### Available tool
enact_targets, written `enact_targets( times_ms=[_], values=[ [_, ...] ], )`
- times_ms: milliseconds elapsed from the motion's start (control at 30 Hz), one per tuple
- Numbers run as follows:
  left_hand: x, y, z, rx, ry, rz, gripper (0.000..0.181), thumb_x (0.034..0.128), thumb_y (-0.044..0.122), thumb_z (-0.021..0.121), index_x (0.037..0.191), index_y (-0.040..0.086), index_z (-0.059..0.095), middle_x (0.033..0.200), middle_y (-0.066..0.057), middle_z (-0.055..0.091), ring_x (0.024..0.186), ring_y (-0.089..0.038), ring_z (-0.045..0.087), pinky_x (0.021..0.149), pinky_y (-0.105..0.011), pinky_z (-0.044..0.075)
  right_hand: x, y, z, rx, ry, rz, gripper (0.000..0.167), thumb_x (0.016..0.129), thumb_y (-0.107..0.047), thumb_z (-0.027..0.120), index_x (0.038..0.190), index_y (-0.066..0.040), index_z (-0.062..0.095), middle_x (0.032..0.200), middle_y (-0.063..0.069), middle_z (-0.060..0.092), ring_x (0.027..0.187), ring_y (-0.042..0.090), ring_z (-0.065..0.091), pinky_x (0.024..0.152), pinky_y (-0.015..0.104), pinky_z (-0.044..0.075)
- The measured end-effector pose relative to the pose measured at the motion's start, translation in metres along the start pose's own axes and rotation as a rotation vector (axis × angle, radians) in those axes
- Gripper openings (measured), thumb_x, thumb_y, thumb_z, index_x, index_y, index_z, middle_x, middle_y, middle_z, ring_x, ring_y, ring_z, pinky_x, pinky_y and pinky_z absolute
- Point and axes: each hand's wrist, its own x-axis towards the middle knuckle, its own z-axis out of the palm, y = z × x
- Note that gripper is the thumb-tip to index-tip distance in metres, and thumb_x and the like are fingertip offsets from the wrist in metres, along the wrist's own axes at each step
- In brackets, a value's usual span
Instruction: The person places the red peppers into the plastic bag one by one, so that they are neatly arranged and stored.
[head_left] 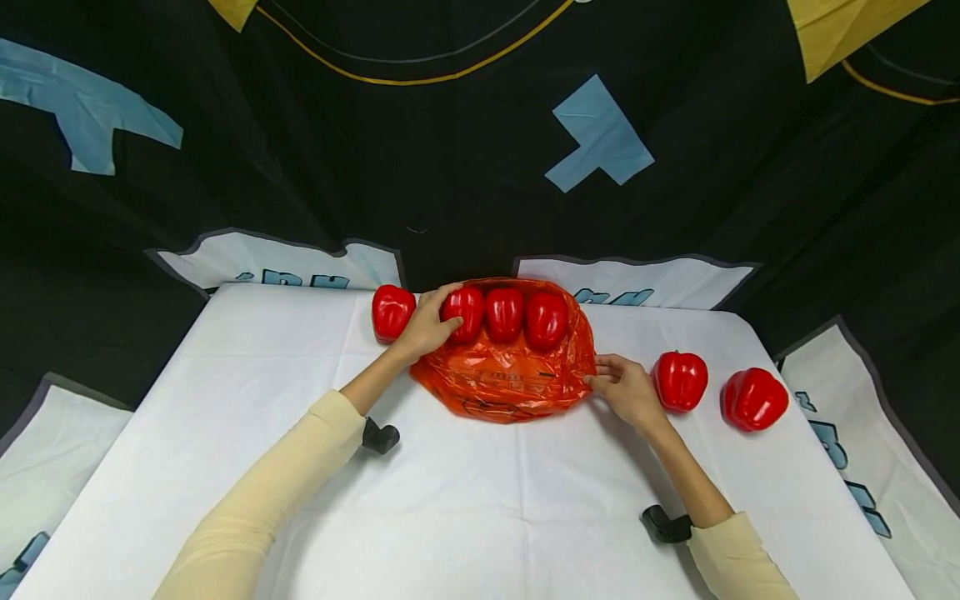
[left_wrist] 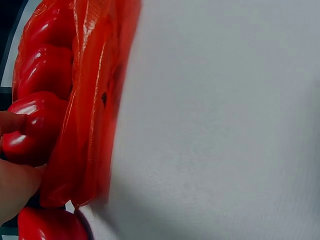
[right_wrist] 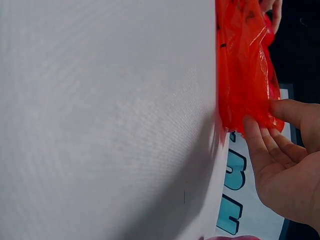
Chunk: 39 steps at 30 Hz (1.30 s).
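An orange-red plastic bag (head_left: 510, 385) lies open on the table with three red bell peppers in a row in its mouth. My left hand (head_left: 424, 327) grips the leftmost of these, a glossy bell pepper (head_left: 468, 313), fingers over its top and thumb on its near side. Beside it in the bag are the middle bell pepper (head_left: 503, 315) and the right one (head_left: 546, 320). At the bag's right edge, my right hand (head_left: 630, 395) pinches the plastic between thumb and fingers, also seen in the right wrist view, where the bag (right_wrist: 245, 65) hangs in folds.
Another bell pepper (head_left: 392, 312) stands just left of the bag. Two more, a bell pepper (head_left: 679, 382) and a tilted bell pepper (head_left: 754, 400), are on the right. A white cloth covers the table (head_left: 450, 517); a dark curtain (head_left: 450, 167) hangs behind.
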Motion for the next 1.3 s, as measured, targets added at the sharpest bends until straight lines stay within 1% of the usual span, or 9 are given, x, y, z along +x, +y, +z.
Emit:
enact_targets(
  times_ms=[100, 233, 367, 667, 800, 1033, 1167, 1233, 1300],
  values=[
    [0.000, 0.001, 0.000, 0.012, 0.009, -0.009, 0.061, 0.0977, 0.006, 0.060, 0.153, 0.017, 0.037, 0.152, -0.022, 0.028, 0.134, -0.040, 0.037, 0.106, -0.055, 0.040, 0.000, 0.000, 0.000, -0.001, 0.001, -0.004, 0.041, 0.094, -0.010, 0.070, 0.129, 0.007, 0.058, 0.116, 0.022, 0.066, 0.103, 0.032, 0.065, 0.087, 0.033, 0.056],
    [0.000, 0.003, 0.000, 0.037, 0.023, -0.007, 0.061, 0.0978, 0.007, 0.061, 0.153, 0.017, 0.037, 0.153, -0.021, 0.031, 0.135, -0.038, 0.037, 0.108, -0.054, 0.038, 0.000, 0.000, 0.000, 0.005, -0.004, -0.005, 0.041, 0.095, -0.011, 0.069, 0.130, 0.007, 0.058, 0.116, 0.022, 0.065, 0.103, 0.032, 0.065, 0.086, 0.032, 0.056],
    [0.001, 0.004, 0.001, 0.051, 0.038, 0.006, 0.060, 0.0978, 0.006, 0.061, 0.153, 0.015, 0.038, 0.154, -0.021, 0.030, 0.136, -0.038, 0.037, 0.110, -0.054, 0.035, 0.000, 0.000, -0.001, 0.012, -0.004, -0.001, 0.041, 0.095, -0.010, 0.069, 0.129, 0.007, 0.058, 0.116, 0.022, 0.065, 0.103, 0.032, 0.065, 0.085, 0.031, 0.057],
    [-0.001, 0.006, 0.001, 0.080, 0.055, 0.026, 0.060, 0.0979, 0.006, 0.060, 0.153, 0.013, 0.039, 0.154, -0.021, 0.030, 0.137, -0.037, 0.036, 0.111, -0.053, 0.035, -0.001, -0.001, 0.000, 0.013, -0.007, 0.007, 0.040, 0.095, -0.009, 0.069, 0.129, 0.007, 0.058, 0.115, 0.022, 0.066, 0.103, 0.032, 0.065, 0.086, 0.032, 0.056],
    [-0.001, 0.008, -0.002, 0.082, 0.069, 0.051, 0.059, 0.0982, 0.006, 0.060, 0.153, 0.012, 0.039, 0.154, -0.022, 0.030, 0.138, -0.038, 0.035, 0.112, -0.052, 0.033, -0.001, -0.001, 0.000, 0.009, -0.004, 0.000, 0.039, 0.094, -0.009, 0.069, 0.129, 0.007, 0.058, 0.115, 0.022, 0.066, 0.103, 0.032, 0.065, 0.086, 0.032, 0.056],
    [-0.004, 0.012, -0.016, 0.091, 0.113, 0.101, 0.058, 0.0970, 0.005, 0.060, 0.151, 0.010, 0.041, 0.153, -0.021, 0.034, 0.139, -0.036, 0.036, 0.111, -0.048, 0.036, 0.000, 0.000, 0.001, 0.006, -0.002, 0.002, 0.040, 0.095, -0.011, 0.069, 0.129, 0.007, 0.058, 0.116, 0.022, 0.065, 0.104, 0.033, 0.064, 0.086, 0.032, 0.056],
    [-0.007, 0.011, -0.029, 0.009, 0.138, 0.114, 0.055, 0.0976, 0.003, 0.058, 0.150, 0.009, 0.044, 0.153, -0.020, 0.035, 0.137, -0.036, 0.040, 0.111, -0.045, 0.037, 0.000, -0.001, 0.001, 0.005, -0.005, 0.010, 0.041, 0.095, -0.011, 0.069, 0.130, 0.007, 0.058, 0.116, 0.022, 0.065, 0.104, 0.032, 0.064, 0.087, 0.033, 0.056],
    [-0.008, 0.010, -0.037, -0.042, 0.160, 0.124, 0.052, 0.0979, 0.002, 0.058, 0.149, 0.008, 0.045, 0.152, -0.018, 0.038, 0.137, -0.035, 0.041, 0.111, -0.044, 0.036, 0.000, -0.001, 0.002, 0.011, -0.005, 0.000, 0.042, 0.094, -0.011, 0.070, 0.129, 0.008, 0.058, 0.116, 0.022, 0.066, 0.103, 0.032, 0.065, 0.085, 0.031, 0.057],
    [-0.009, 0.008, -0.045, -0.072, 0.184, 0.136, 0.051, 0.0983, 0.002, 0.057, 0.148, 0.008, 0.046, 0.152, -0.015, 0.041, 0.138, -0.033, 0.042, 0.112, -0.043, 0.035, 0.000, -0.001, 0.001, 0.026, -0.004, -0.015, 0.041, 0.094, -0.010, 0.070, 0.128, 0.009, 0.058, 0.114, 0.023, 0.066, 0.101, 0.032, 0.065, 0.083, 0.027, 0.057]
  ],
)
